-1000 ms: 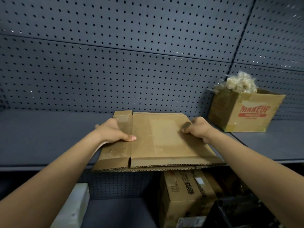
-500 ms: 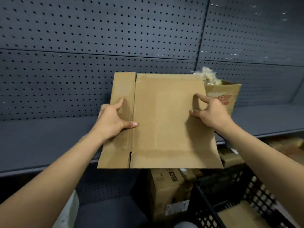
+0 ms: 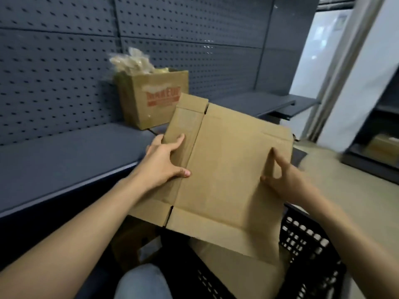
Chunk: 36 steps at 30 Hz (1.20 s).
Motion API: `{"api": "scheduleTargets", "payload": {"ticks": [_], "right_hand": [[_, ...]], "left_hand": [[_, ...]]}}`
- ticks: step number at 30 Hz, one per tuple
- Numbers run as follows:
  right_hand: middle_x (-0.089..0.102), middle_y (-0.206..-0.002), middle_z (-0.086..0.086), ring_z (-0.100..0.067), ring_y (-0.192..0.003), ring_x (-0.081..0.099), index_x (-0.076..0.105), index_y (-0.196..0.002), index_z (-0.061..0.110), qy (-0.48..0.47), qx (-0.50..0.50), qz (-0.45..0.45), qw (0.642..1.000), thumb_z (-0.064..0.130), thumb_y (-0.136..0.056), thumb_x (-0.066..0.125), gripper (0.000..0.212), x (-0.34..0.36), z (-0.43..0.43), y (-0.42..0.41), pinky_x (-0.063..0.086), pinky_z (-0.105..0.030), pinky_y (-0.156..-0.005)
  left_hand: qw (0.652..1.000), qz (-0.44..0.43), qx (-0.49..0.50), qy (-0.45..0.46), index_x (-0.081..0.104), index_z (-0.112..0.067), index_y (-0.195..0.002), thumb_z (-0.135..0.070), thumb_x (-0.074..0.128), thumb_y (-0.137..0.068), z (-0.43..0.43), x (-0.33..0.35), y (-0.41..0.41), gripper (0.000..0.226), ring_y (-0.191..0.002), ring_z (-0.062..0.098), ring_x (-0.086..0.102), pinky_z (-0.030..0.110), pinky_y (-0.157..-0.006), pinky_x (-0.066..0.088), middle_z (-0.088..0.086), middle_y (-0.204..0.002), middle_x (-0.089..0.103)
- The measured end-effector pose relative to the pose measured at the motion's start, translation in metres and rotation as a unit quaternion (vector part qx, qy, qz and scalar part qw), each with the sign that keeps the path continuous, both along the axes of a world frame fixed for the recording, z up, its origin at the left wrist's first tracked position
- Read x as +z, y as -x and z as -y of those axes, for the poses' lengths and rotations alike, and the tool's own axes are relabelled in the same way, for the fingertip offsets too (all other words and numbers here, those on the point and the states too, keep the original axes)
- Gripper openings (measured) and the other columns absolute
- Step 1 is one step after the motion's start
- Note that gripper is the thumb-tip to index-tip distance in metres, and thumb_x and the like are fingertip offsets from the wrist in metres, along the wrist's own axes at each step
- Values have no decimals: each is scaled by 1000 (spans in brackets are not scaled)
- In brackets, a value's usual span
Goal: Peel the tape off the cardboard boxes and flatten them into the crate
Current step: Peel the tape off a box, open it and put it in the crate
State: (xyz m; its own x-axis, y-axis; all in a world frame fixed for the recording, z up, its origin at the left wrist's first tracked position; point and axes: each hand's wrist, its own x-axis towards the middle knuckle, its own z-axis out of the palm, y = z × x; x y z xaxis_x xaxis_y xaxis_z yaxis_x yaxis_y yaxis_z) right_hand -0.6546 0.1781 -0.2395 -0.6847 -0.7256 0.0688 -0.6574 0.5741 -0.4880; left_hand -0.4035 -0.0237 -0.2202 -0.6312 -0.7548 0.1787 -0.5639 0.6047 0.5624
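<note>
Flattened cardboard box (image 3: 226, 169) is held in the air with its broad face toward the camera. It is tilted, with the top edge leaning far and right. Its lower edge hangs over the near-left part of the black crate (image 3: 306, 240), not touching it as far as the view shows.

Left hand (image 3: 164, 160) grips the box's left side panel. Thumb and one finger are spread wide on the near face, and the other fingers wrap round the left edge out of sight.

Right hand (image 3: 287, 180) holds the right side. Index finger points up along the face, thumb presses lower down with a narrow gap between them, and the remaining fingers are hidden behind the edge.

The crate sits near right on the floor (image 3: 356, 201), perforated walls visible. Another flat cardboard sheet (image 3: 241, 272) lies inside it, directly under the held box.

On the dark shelf (image 3: 64, 160), far left of the held box, stands an open carton with red print (image 3: 155, 100). The lettering is too blurred to read. A pale crumpled wad (image 3: 131, 61) sticks out of its top, material unclear. Grey pegboard panel (image 3: 54, 72) is behind the shelf.

Below the shelf and left of the crate is one more brown carton (image 3: 133, 244), partly in shadow. A knee in jeans (image 3: 142, 283) shows at the bottom edge.
</note>
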Motion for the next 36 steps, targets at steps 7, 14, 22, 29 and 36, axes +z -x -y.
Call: {"api": "scheduleTargets", "payload": {"ticks": [7, 14, 22, 29, 36], "right_hand": [[59, -132, -28, -38, -116, 62, -18, -156, 36, -167, -46, 84, 981, 44, -99, 54, 91, -90, -52, 29, 47, -34, -88], [52, -133, -35, -32, -106, 63, -25, -154, 28, -245, -71, 156, 954, 33, -106, 42, 82, -163, -48, 14, 46, -34, -89], [53, -125, -29, -29, -99, 61, -38, -147, 24, -325, -129, 166, 922, 0, -99, 37, 93, -222, -43, -3, 48, -38, -94], [40, -141, -32, -39, -122, 55, -21, -155, 31, -325, -139, 272, 895, 1, -98, 36, 86, -260, -37, 5, 43, -43, -106], [20, -154, -33, -41, -139, 37, -24, -155, 26, -393, -141, 281, 864, 10, -100, 45, 90, -289, -25, 4, 37, -46, -113]], "left_hand": [[987, 119, -99, -46, 18, -50, -154, -50, 89, -63, -8, -90, 84, 116, -146, 32, 17, 48, -120, 22, 6, -162, 10], [962, 207, -143, -102, 15, -50, -154, -40, 86, -72, 10, -174, 115, 109, -144, 31, 17, 48, -118, 21, 4, -160, 9], [924, 306, -188, -134, 7, -53, -153, -36, 85, -75, 32, -242, 136, 111, -150, 34, 6, 49, -121, 18, 7, -164, -3], [867, 418, -231, -143, -3, -48, -155, -33, 82, -80, 38, -285, 157, 114, -148, 37, 14, 53, -119, 25, 15, -162, 2], [814, 507, -257, -120, -21, -45, -152, -28, 78, -85, 28, -314, 182, 120, -147, 45, 15, 56, -114, 31, 23, -162, -10]]}}
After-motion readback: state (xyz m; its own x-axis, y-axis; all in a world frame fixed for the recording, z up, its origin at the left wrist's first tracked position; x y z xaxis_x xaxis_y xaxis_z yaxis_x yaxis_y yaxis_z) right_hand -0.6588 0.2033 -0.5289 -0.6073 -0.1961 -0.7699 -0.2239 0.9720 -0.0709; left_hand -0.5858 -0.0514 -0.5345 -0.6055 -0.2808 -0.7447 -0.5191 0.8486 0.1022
